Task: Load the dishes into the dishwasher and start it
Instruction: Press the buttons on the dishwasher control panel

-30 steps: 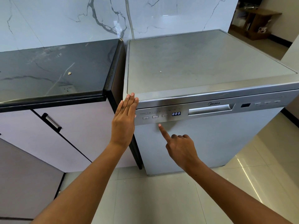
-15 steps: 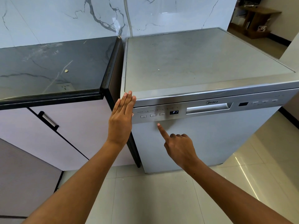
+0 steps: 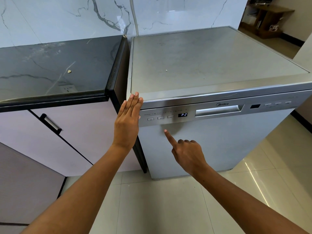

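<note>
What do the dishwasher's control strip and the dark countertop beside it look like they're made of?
Control strip: likely brushed stainless steel or a metal-look trim, given its silver sheen and fine horizontal grain. Dark countertop: polished black stone or a stone-look slab, with pale veins and a glossy surface mirroring a wall socket. Which of the two it is cannot be told.

left hand (image 3: 127, 123): bare, no ring, no glove | right hand (image 3: 186, 153): bare, no ring, short pale nail on index finger (image 3: 169, 136) | wrists: no watch or band | forearms: bare, no sleeve in view | worn: nothing visible on either arm
</note>
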Demonstrator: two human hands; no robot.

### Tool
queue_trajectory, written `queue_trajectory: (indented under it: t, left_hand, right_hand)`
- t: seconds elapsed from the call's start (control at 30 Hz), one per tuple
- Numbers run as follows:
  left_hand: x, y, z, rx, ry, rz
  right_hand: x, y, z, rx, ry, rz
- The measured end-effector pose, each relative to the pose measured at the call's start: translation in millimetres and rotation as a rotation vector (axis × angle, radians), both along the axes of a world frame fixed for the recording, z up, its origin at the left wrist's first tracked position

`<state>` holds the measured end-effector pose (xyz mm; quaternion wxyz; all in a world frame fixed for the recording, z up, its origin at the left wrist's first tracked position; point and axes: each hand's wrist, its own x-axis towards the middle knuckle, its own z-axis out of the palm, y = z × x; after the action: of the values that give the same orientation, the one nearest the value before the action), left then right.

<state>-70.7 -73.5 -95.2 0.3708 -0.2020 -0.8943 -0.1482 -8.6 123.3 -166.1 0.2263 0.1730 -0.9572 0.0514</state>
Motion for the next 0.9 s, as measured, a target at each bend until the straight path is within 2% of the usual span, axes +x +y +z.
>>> queue_trajectory:
  t: [0.4,0.67,0.77,0.9]
  left_hand:
    - [-1.3,-0.8,-2.6,-0.07,0.028,0.027]
    - [36.5,-4.9,16.3,-0.224,-0.117,0.112]
    - [90.7,-11.0,32.4,-0.193,-0.092,0.182]
    - [181.7,-45.5,82.8,-0.138,-0.069,0.212]
  right_hand:
    - [8.5,1.2,2.5,0.059,-0.014,-0.027]
    - [40.4,13.9,15.7,0.027,-0.015,-0.105]
    - [58.9,13.5,46.5,-0.007,0.049,-0.157]
    - [100.0,-17.9,132.3,-0.171,0.144,-0.153]
